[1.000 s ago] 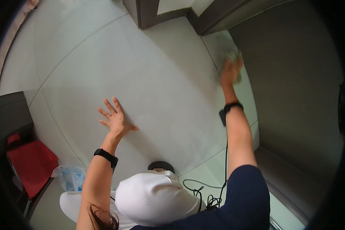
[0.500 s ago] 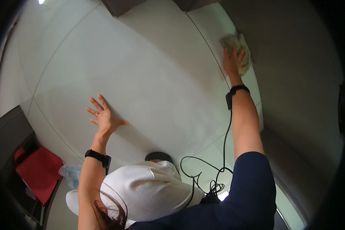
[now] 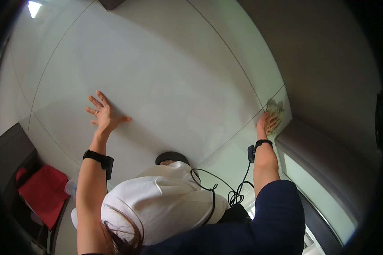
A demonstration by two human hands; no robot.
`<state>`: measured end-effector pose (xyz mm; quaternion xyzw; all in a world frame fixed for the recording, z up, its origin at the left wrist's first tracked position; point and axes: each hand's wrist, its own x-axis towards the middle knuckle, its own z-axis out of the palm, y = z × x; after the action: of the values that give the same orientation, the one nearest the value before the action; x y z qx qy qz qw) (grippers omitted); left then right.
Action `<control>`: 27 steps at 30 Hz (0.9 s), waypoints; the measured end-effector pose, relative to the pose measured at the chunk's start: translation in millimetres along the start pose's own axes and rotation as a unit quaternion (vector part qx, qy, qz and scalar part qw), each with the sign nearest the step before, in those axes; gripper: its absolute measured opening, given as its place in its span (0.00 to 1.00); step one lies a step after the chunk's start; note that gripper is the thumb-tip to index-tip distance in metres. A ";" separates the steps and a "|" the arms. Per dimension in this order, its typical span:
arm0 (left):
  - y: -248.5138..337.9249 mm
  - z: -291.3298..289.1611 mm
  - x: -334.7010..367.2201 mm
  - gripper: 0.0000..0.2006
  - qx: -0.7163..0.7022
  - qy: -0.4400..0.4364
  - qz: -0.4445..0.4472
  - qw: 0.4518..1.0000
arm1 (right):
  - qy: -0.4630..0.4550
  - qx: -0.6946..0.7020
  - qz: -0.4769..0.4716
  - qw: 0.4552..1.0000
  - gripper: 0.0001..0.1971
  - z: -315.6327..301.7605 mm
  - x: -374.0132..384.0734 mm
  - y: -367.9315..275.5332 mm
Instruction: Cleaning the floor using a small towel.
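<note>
While bent over a pale, glossy tiled floor (image 3: 170, 80) in loose white trousers (image 3: 153, 204), bracing with the left hand (image 3: 106, 117), planted open on the tile with fingers spread wide (one bearing a ring). Resting the right hand (image 3: 266, 124), also open, on a crumpled grey-green cloth (image 3: 277, 111), with fingers laid across it, right beside the crossing of two tile seams and near the foot of a dark grey-brown panel (image 3: 323, 63). Wearing a black band (image 3: 95, 157) on each wrist, with a thin black cable (image 3: 235, 198) trailing from the right one into loose coils near the thigh. Flanked on the left by a red fabric bag (image 3: 44, 193).
</note>
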<state>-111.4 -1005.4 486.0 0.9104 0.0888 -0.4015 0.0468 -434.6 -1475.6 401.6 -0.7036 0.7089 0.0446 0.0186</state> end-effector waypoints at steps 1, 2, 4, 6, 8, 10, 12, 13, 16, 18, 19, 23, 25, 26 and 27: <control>0.0 1.8 2.2 0.67 -0.010 0.005 0.006 1.000 | -0.022 0.042 0.048 0.998 0.28 0.3 -0.8 6.5; 0.6 2.2 3.5 0.67 -0.021 0.011 0.011 1.000 | -0.016 0.053 0.063 0.996 0.28 2.9 -5.2 12.9; 4.2 4.0 6.6 0.67 -0.020 0.011 0.012 1.000 | 0.022 0.048 0.031 0.998 0.29 11.6 -5.1 -0.4; 5.5 4.5 0.8 0.67 -0.013 0.005 0.011 1.000 | 0.071 0.014 -0.082 0.994 0.29 9.3 -17.9 -37.0; 12.3 -0.5 0.3 0.66 -0.008 0.001 0.011 1.000 | 0.116 -0.021 -0.228 0.967 0.30 7.5 -39.5 -73.0; 5.2 0.0 1.0 0.66 -0.013 0.003 0.009 1.000 | 0.060 0.062 -0.332 0.939 0.30 8.8 -77.7 -99.7; 3.7 -1.4 1.8 0.66 -0.023 0.006 0.009 1.000 | 0.026 0.041 -0.415 0.909 0.29 5.4 -128.0 -125.1; 3.9 -2.4 1.2 0.66 -0.016 0.005 0.011 1.000 | 0.036 -0.048 -0.448 0.892 0.29 -2.4 -158.9 -137.5; 1.7 -1.4 3.9 0.67 -0.017 0.006 0.014 1.000 | -0.028 -0.058 -0.552 0.831 0.27 -13.5 -250.4 -159.8; -3.2 -1.4 7.0 0.67 -0.021 0.008 0.013 1.000 | -0.059 -0.033 -0.616 0.784 0.29 -18.7 -303.1 -164.6; -11.6 -5.1 4.6 0.67 -0.015 0.004 0.020 1.000 | -0.080 -0.009 -0.658 0.749 0.30 -20.6 -325.2 -166.3; -42.7 -1.3 15.4 0.63 0.015 0.003 0.102 0.995 | -0.111 0.018 -0.796 0.594 0.28 -21.3 -334.5 -163.8; -64.6 1.0 20.7 0.56 -0.027 0.022 0.172 0.984 | -0.059 0.023 -0.787 0.613 0.27 -23.6 -281.3 -170.9; -75.9 -2.0 16.3 0.51 -0.070 0.042 0.196 0.977 | -0.025 -0.047 -0.755 0.654 0.28 -35.2 -260.6 -180.0; -95.1 -5.3 8.6 0.51 -0.075 0.053 0.176 0.980 | 0.029 -0.029 -0.739 0.672 0.29 -33.1 -228.9 -186.1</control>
<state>-120.8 -910.3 481.9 0.9257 -0.0404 -0.3301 0.1802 -245.2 -1251.7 448.1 -0.9989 -0.0443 0.0164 0.0050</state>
